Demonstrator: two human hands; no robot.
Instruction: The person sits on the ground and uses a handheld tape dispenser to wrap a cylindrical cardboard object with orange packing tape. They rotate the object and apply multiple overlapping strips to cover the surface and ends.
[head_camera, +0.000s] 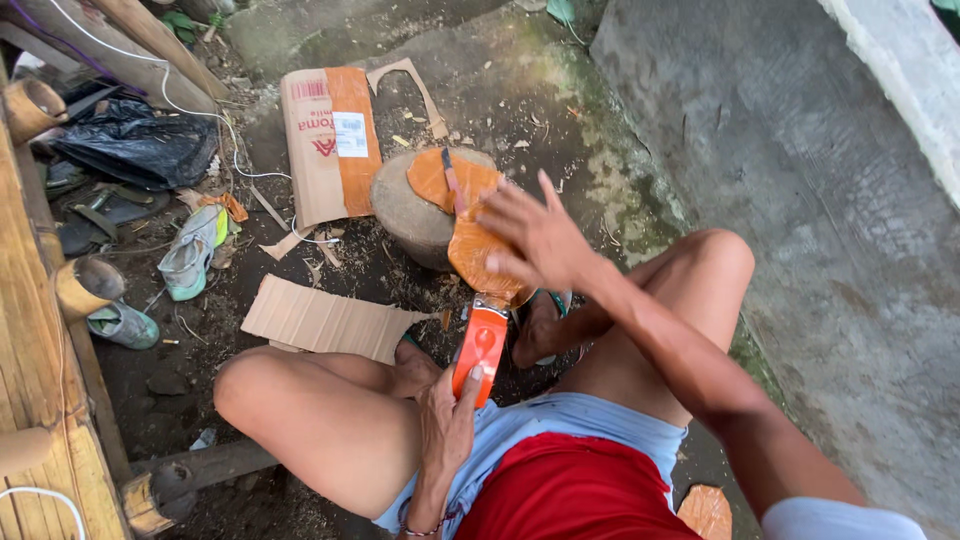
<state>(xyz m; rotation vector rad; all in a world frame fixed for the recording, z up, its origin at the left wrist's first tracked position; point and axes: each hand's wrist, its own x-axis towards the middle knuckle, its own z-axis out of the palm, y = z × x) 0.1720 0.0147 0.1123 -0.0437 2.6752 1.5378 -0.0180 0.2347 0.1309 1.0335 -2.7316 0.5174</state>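
My left hand (447, 415) grips an orange handled tool, likely a tape dispenser (480, 347), held upright between my bent knees. My right hand (535, 238) lies flat with fingers spread on an orange-covered cardboard cut-out (477, 255) just above the tool. A second orange cut-out (432, 178) rests on a round stone block (403, 212), with a slim knife-like blade (451, 178) lying across it. I sit low on the ground in light blue shorts and a red shirt.
A flattened cardboard box with an orange band (328, 140) and a plain cardboard sheet (325, 320) lie on the dirt. Shoes (190, 255), a black plastic bag (140, 145) and bamboo posts (85, 285) crowd the left. A concrete wall (800, 160) rises on the right.
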